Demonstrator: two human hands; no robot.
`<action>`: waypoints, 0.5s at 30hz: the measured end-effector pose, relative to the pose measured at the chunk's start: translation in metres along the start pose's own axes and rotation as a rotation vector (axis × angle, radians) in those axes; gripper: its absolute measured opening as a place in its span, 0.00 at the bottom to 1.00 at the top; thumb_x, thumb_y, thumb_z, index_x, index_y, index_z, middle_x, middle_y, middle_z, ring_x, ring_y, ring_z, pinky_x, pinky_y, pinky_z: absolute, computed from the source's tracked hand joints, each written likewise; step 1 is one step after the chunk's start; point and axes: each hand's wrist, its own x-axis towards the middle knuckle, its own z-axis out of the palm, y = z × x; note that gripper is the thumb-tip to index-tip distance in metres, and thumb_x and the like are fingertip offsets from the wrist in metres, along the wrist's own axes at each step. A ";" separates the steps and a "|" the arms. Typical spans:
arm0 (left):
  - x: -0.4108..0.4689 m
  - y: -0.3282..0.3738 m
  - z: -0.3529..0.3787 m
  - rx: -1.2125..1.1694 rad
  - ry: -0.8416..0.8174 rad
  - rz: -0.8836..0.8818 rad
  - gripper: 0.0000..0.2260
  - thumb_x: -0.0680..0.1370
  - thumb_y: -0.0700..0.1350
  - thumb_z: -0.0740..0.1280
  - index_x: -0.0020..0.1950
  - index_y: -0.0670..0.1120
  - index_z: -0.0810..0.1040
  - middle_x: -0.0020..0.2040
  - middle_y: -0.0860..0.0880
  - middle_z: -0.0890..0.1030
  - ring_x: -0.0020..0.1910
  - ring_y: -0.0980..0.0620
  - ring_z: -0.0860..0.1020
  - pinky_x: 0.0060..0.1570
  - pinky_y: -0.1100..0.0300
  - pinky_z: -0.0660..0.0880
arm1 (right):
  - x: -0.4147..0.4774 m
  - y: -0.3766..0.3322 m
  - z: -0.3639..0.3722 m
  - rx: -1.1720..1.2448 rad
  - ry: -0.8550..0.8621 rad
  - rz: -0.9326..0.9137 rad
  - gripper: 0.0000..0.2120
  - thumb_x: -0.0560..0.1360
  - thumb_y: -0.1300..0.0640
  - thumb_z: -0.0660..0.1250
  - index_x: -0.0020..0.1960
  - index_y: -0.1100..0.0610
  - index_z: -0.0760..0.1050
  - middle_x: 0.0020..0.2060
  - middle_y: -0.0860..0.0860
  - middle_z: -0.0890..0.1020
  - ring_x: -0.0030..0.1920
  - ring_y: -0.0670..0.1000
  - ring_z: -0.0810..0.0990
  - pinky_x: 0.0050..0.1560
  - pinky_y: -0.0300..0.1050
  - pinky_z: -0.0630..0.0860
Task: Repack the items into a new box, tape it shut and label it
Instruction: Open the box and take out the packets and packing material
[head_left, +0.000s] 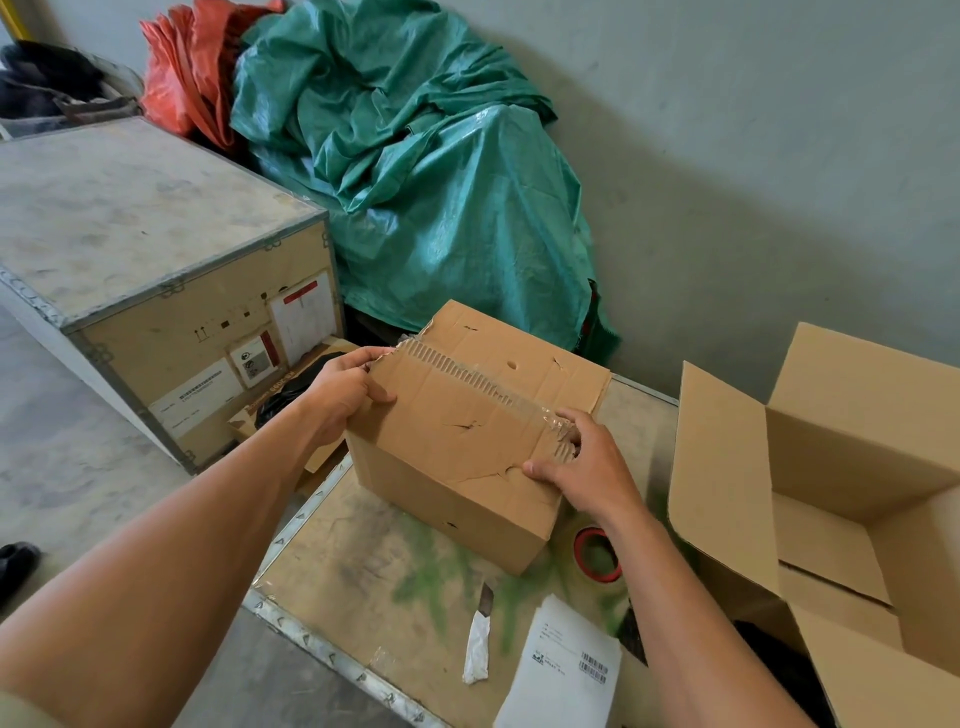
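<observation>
A worn, dented cardboard box (457, 441) stands shut on the crate top (358, 561), with a torn strip of clear tape along its top seam. My left hand (345, 387) grips the box's far left top corner. At the near end of the seam, my right hand (582, 467) holds the top edge with its fingers on the loose tape. To the right stands a new cardboard box (831, 499), its flaps open and its inside bare. A red-cored tape roll (597, 556), a small knife (480, 634) and a white printed label (566, 670) lie in front of the old box.
A large wooden crate (156, 249) with stickers stands at the left. Green tarpaulin (415, 171) and an orange sheet (192, 62) are heaped against the grey wall. An open carton with a black bag (291, 395) sits on the floor between the crates. A dark shoe (15, 561) shows at far left.
</observation>
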 end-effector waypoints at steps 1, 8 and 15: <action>0.001 0.000 0.001 0.005 0.000 0.004 0.24 0.75 0.29 0.68 0.57 0.57 0.83 0.62 0.49 0.77 0.63 0.41 0.72 0.69 0.37 0.68 | 0.004 -0.001 -0.002 -0.032 -0.030 -0.001 0.42 0.67 0.49 0.82 0.75 0.41 0.65 0.66 0.50 0.71 0.69 0.55 0.71 0.68 0.57 0.72; 0.004 0.001 0.005 0.026 -0.007 0.033 0.24 0.75 0.29 0.66 0.54 0.59 0.83 0.61 0.49 0.78 0.61 0.43 0.73 0.67 0.38 0.70 | 0.025 -0.006 -0.012 -0.159 -0.208 0.016 0.40 0.69 0.48 0.80 0.76 0.43 0.65 0.68 0.53 0.66 0.69 0.58 0.69 0.70 0.62 0.69; 0.003 -0.001 0.002 -0.002 -0.023 0.047 0.26 0.74 0.26 0.66 0.47 0.60 0.84 0.61 0.48 0.80 0.63 0.42 0.74 0.67 0.37 0.70 | 0.033 -0.004 -0.008 -0.144 -0.229 0.049 0.40 0.66 0.48 0.82 0.73 0.51 0.69 0.67 0.53 0.68 0.67 0.57 0.71 0.70 0.61 0.71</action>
